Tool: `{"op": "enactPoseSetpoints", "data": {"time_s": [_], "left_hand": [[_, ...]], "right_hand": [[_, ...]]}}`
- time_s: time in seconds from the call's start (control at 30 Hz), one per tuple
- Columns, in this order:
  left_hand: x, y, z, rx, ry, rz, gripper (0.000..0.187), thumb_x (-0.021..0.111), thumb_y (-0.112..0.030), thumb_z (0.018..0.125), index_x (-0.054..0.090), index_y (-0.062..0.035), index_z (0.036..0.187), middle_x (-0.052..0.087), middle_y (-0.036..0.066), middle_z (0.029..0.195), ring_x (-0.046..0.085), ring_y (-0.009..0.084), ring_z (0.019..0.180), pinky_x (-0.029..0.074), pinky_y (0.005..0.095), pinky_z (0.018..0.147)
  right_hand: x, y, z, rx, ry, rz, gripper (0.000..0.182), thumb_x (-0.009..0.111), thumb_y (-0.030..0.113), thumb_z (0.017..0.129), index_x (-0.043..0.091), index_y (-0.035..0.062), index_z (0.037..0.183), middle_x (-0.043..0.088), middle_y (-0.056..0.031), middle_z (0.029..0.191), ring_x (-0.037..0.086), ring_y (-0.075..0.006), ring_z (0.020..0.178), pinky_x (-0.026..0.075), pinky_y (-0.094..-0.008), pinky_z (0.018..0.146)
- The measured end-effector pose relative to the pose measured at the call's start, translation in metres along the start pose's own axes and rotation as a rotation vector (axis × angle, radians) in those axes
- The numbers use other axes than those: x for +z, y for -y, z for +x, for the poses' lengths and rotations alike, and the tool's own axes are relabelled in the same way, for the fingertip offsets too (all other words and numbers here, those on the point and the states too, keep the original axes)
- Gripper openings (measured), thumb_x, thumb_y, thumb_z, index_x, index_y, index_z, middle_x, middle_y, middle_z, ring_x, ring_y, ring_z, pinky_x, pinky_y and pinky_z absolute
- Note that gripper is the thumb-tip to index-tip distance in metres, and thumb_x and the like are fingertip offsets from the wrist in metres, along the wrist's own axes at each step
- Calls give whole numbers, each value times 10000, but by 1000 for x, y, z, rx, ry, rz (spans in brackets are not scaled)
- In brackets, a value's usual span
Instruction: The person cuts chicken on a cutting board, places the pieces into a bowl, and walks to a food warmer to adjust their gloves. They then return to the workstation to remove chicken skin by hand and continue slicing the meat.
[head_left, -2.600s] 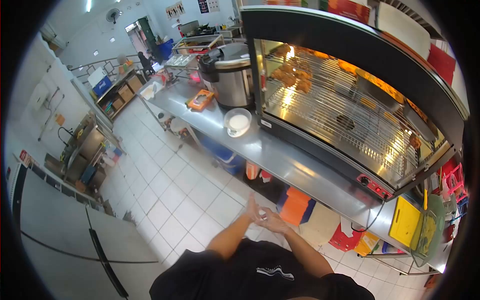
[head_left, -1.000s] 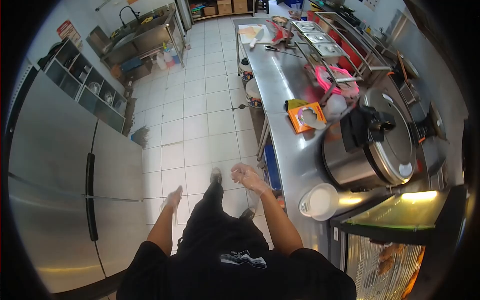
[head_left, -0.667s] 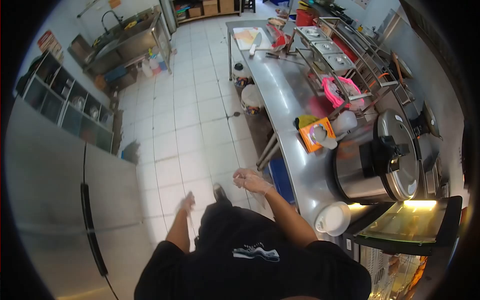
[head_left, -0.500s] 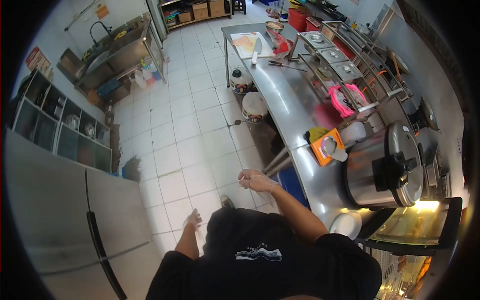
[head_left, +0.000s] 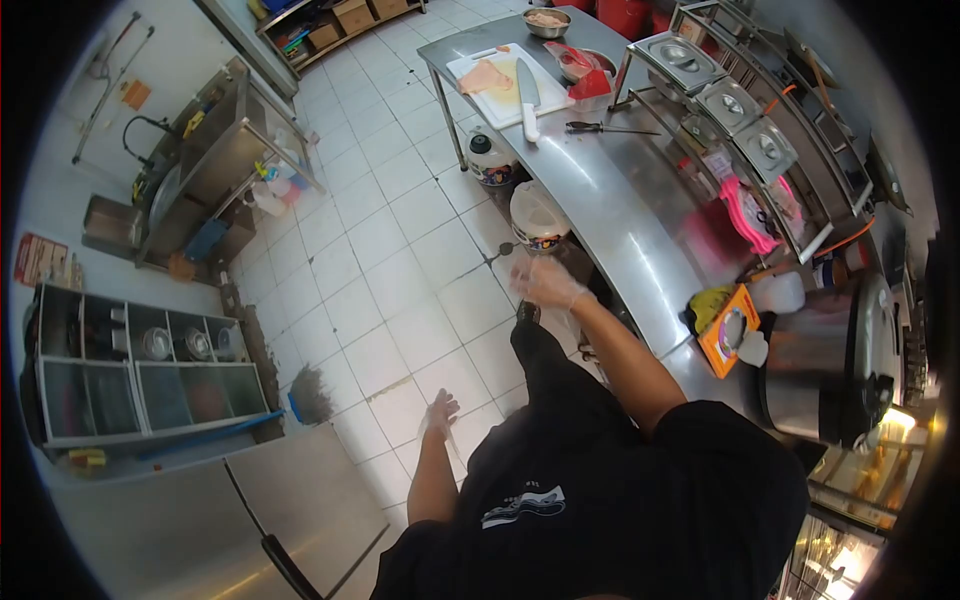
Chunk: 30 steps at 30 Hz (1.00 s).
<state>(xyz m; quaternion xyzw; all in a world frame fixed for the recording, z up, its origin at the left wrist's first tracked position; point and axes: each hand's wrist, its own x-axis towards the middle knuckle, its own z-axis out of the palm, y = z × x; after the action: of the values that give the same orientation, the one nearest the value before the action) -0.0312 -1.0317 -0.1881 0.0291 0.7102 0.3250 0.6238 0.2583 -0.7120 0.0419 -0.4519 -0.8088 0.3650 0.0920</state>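
My left hand [head_left: 440, 412], in a clear plastic glove, hangs over the tiled floor with fingers apart, touching nothing. Beside the steel table [head_left: 640, 270] is my right hand [head_left: 548, 282], gloved likewise; its fingers are loosely bent and slightly blurred, with nothing seen in them. A white lidded container [head_left: 540, 215] stands under the table just beyond it. Farther along the tabletop lies a white cutting board [head_left: 500, 105], bearing a flat pale piece of meat [head_left: 486, 77] and a white-handled knife [head_left: 528, 100]. To its right rests a dark-handled rod [head_left: 612, 128].
A metal bowl [head_left: 547, 22] with pale pieces and a red plastic bag [head_left: 580, 65] are at the table's far end. Lidded steel pans [head_left: 680, 60] sit on a rack at right. A large steel cooker [head_left: 815, 370] stands nearer. A sink [head_left: 195, 150] and fridge [head_left: 290, 500] line the left.
I have moved forward along the table, so the cutting board and knife appear closer. The view has turned, and my legs now show in stride. Both hands still hang free.
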Motion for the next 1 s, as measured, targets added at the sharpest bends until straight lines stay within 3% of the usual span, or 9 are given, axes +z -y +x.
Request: {"op": "enactPoseSetpoints", "data": {"time_s": [0.23,0.4,0.53,0.6,0.67,0.77,0.8,0.9,1.0], "left_hand": [[-28,-123,39,-111,-236,-56,778,562,-632,962,520,-26,1447,611,180,1373,599,293,1204,434,471,999],[-18,-244,86,53,-210,-13,703,565,-617,964,560,-61,1394,639,116,1307,600,241,1180,449,454,958],[36,-392,143,332,-197,172,597,611,-521,965,618,-50,1332,685,118,1226,631,228,1129,467,411,942],[57,-477,189,582,-149,541,509,599,-430,993,657,-11,1274,706,148,1178,654,233,1083,486,365,943],[135,-576,171,926,-209,740,354,539,-248,1039,665,12,1243,726,141,1134,674,246,1075,513,365,955],[241,-696,136,1046,78,704,311,577,-171,1013,657,17,1246,702,185,1210,651,270,1173,490,380,1019],[264,-719,135,1066,183,702,311,585,-152,1002,652,13,1258,692,195,1233,650,282,1175,491,383,1017],[317,-775,182,1304,448,945,367,607,-180,971,639,-2,1290,665,203,1272,634,355,1172,480,431,1028],[358,-799,198,1534,706,1203,436,617,-220,945,619,-20,1332,634,199,1315,578,390,1239,428,474,1086]], "right_hand": [[-121,-53,187,134,-304,126,230,625,237,848,721,74,979,725,-230,990,689,-413,972,535,-496,881],[-185,-81,295,116,-446,75,199,627,206,842,722,83,966,726,-223,978,691,-404,970,536,-503,870],[-221,-91,354,223,-514,2,174,648,182,834,714,70,950,721,-219,967,691,-401,971,539,-507,856],[-227,-108,391,190,-554,-144,195,635,185,843,701,51,968,716,-228,933,689,-417,941,542,-513,819],[-226,-121,428,209,-588,-292,189,614,182,868,697,62,989,718,-213,924,702,-404,939,543,-512,785],[-221,-129,482,286,-520,-499,173,606,166,888,727,103,995,734,-159,981,712,-340,968,538,-482,812],[-227,-124,489,292,-378,-498,190,577,166,907,732,114,1004,741,-136,971,712,-317,966,528,-447,815],[-237,-147,503,441,-589,-604,198,586,157,890,714,76,1018,729,-146,967,703,-344,951,525,-463,841],[-247,-132,463,578,-931,-430,229,594,143,868,674,34,1052,695,-174,1018,679,-360,990,524,-490,854]]}}
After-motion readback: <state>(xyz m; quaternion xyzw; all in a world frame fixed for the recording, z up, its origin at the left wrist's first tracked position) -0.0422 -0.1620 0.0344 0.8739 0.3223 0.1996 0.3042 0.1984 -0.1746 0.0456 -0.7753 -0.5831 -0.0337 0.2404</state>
